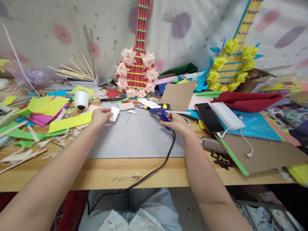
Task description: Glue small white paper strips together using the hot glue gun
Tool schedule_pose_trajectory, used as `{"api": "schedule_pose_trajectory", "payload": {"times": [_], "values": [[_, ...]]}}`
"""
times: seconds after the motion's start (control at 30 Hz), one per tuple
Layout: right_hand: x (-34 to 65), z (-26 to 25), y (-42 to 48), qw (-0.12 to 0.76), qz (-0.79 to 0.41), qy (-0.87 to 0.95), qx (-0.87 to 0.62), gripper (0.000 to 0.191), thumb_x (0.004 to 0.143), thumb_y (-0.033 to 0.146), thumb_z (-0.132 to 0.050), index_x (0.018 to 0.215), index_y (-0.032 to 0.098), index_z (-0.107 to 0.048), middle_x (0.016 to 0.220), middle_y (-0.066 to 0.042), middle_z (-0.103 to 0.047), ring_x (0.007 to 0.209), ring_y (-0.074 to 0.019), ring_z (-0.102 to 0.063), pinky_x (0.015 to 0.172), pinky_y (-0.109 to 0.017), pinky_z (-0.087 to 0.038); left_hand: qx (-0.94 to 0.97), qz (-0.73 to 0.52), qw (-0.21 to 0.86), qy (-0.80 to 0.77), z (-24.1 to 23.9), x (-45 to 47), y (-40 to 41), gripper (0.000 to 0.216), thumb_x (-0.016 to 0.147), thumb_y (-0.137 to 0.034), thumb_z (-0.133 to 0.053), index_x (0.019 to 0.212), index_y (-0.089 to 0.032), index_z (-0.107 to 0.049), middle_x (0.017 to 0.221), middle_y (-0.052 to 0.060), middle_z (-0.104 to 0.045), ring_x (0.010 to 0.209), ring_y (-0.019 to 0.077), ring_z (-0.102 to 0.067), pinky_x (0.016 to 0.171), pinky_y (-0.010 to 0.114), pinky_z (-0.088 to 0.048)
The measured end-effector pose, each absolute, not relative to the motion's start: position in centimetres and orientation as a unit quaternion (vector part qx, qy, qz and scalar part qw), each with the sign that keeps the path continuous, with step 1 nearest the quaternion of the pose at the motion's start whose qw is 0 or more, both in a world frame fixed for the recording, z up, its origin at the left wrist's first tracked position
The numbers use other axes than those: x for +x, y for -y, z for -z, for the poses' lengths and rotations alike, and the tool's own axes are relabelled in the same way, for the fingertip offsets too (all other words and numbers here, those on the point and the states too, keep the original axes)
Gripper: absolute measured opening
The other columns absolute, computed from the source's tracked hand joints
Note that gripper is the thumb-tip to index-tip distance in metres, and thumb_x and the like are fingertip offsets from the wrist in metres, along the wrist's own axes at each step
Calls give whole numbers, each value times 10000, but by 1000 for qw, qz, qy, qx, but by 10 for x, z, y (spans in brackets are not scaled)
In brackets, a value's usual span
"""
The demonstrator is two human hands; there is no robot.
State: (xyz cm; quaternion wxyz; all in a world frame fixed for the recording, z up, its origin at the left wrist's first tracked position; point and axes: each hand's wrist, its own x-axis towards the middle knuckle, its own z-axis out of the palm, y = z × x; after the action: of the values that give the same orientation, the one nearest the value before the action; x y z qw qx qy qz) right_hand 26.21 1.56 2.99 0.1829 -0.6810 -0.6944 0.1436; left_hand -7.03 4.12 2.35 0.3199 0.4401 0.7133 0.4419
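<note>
My left hand (100, 117) pinches a small white piece of paper (114, 114) above the left part of the grey cutting mat (142, 142). On the mat's right side, my right hand (176, 123) is closed around a blue glue gun (160, 112), its nozzle pointing left and a pale glue stick (178, 112) sticking out of its back. A black cord (169, 154) runs from the gun's handle over the table edge. Between the hands, small white strips (131, 112) lie near the mat's far edge, beside a pinkish stack of pieces (127, 106).
A red paper guitar (137, 71) with pink flowers and a yellow one (230, 66) stand at the back. Paper scraps (51, 106) and a white roll (81, 100) lie left. A phone (209, 117), a white power bank (227, 115) and cardboard (263, 152) lie right.
</note>
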Motion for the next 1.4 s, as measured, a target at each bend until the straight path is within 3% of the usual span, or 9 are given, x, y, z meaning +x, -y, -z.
{"api": "schedule_pose_trajectory", "payload": {"times": [0.2,0.37,0.5,0.6,0.77,0.97,1.2,1.3,1.4], "values": [[264,-35,-13,165,-171,684,-690,426,580,568,-621,775,206,-508,768,-26,-606,613,-145,-509,518,-247,-314,510,-355,181,-762,-35,-79,-36,286,567,-283,-671,833,-179,-667,798,77,-665,737,217,-620,708,337,-472],[277,-57,-5,102,-217,705,-668,394,604,564,-605,618,192,-477,596,6,-522,524,-110,-433,479,-247,-283,503,-413,118,-750,-41,-81,-32,297,643,-274,-588,915,-173,-649,850,68,-660,794,204,-609,749,324,-456],[269,-77,8,90,-377,750,-536,335,712,500,-523,600,186,-490,524,24,-460,490,-87,-419,476,-231,-324,564,-470,186,-653,-34,-65,-30,362,656,-262,-558,997,-153,-615,824,43,-642,727,149,-589,680,257,-453],[234,-75,13,176,-449,748,-456,192,761,380,-486,751,191,-523,653,5,-544,584,-98,-501,542,-226,-407,645,-382,307,-587,-26,-39,-22,342,645,-266,-578,965,-154,-620,762,24,-632,658,132,-571,622,243,-445],[169,-38,3,354,-353,736,-457,400,700,239,-578,1083,203,-470,1089,-67,-548,841,-113,-550,713,-254,-453,718,-286,280,-569,-19,-6,-3,275,661,-273,-588,920,-197,-639,697,14,-625,644,144,-565,631,266,-429],[161,-3,-13,365,-349,694,-513,302,709,155,-521,1005,207,-485,720,39,-560,672,-93,-542,680,-250,-434,667,-362,316,-570,-7,-19,-1,407,622,-273,-641,1017,-182,-616,858,38,-639,703,132,-570,680,269,-447],[168,-7,-4,318,-177,714,-598,295,733,152,-477,1026,186,-488,906,-51,-579,862,-175,-525,764,-316,-420,477,-501,326,-645,-1,-57,-2,513,480,-261,-749,969,-151,-639,848,62,-666,639,127,-588,692,306,-482],[162,-15,4,295,-57,764,-571,308,741,167,-503,1049,167,-507,1059,-107,-534,1024,-235,-437,840,-356,-381,449,-518,338,-645,-4,-60,1,536,470,-238,-758,985,-146,-639,908,89,-672,686,151,-615,727,343,-495],[151,-21,5,253,-49,822,-508,252,770,181,-493,1018,165,-535,1040,-92,-548,1002,-215,-446,859,-334,-365,439,-539,350,-628,-5,-61,1,508,482,-203,-749,975,-142,-643,933,105,-672,731,174,-633,758,368,-500]]}}
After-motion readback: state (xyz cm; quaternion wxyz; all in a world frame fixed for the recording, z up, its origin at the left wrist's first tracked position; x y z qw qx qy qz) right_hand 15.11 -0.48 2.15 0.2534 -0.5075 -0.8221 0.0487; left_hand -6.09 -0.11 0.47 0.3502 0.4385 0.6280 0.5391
